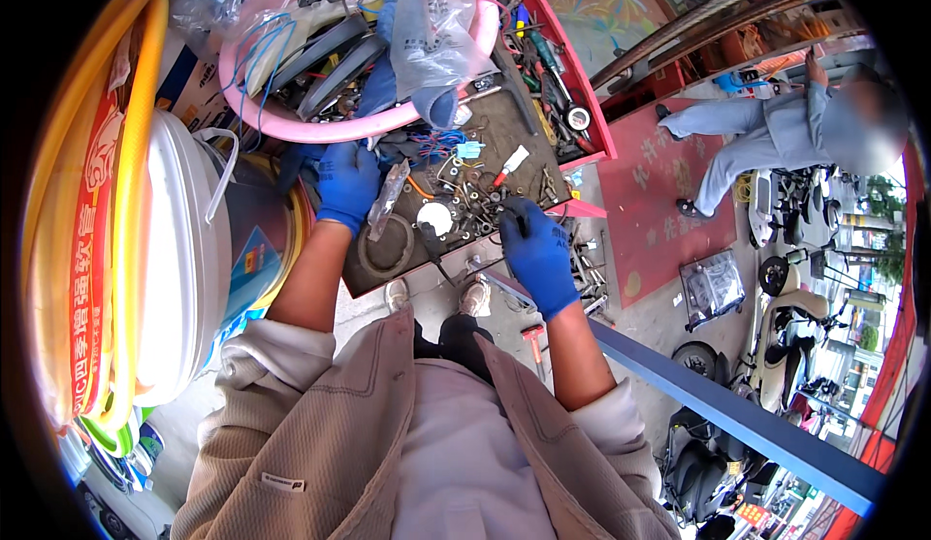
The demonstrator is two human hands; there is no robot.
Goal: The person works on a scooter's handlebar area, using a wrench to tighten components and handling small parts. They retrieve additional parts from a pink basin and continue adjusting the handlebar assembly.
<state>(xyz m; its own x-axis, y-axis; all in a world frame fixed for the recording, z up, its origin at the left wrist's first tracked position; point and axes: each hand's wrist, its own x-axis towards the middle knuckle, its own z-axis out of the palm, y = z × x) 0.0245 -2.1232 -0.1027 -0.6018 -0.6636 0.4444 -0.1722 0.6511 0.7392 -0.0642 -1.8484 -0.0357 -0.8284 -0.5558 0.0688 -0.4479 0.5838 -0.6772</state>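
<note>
Pink basin (291,131) is the landmark, on the far part of the table (509,125). Full to the rim: tangled wires, black curved parts (341,65), blue cloth (380,99). Big clear bag (441,31) lies over its right side, hanging past the rim.

Red tray (574,65) right of the basin: screwdrivers and other hand tools, plus a small round dial-like thing (578,117).

Near side of the basin, loose on the table: pile of nuts, washers and bolts (475,206), white disc (434,217) beside it, black ring (386,246) to the left of that. Blue connector (469,150) and red-and-white tube (511,165) sit between pile and basin.

Left hand (347,183), blue glove, is just below the basin's near rim, next to a small clear bag (388,196). Fingers mostly hidden; can't tell if it grips anything. Right hand (535,254), blue glove with dark fingers, is at the pile's right edge, fingers bunched close; can't tell if a part is pinched.

Left of the basin, nearer the wearer: white bucket (179,269), contents not visible. Yellow hose (145,152) runs alongside.
</note>
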